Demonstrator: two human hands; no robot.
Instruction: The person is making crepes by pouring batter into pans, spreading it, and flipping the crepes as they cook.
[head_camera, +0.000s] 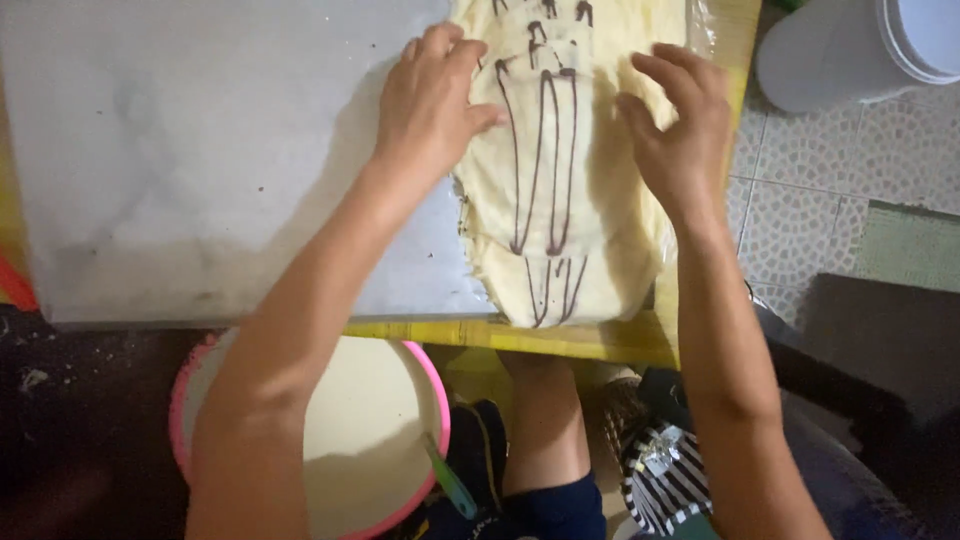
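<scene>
A long sheet of pale yellow dough (560, 170) with dark chocolate lines drawn along it lies at the right end of a grey-white slab (200, 160). My left hand (430, 105) rests flat on the dough's left edge, fingers spread toward the far end. On the dough's right side is my right hand (680, 125), fingers apart and pressing its edge. Neither hand holds anything. The dough's near end hangs slightly over the slab's front edge.
The slab sits on a yellow wooden table (590, 340). Below it, a pink-rimmed bowl (430, 400) holds pale batter, with a green spatula handle (450, 485) at its rim. A white bucket (850, 50) stands on the tiled floor at the upper right. My knees show under the table.
</scene>
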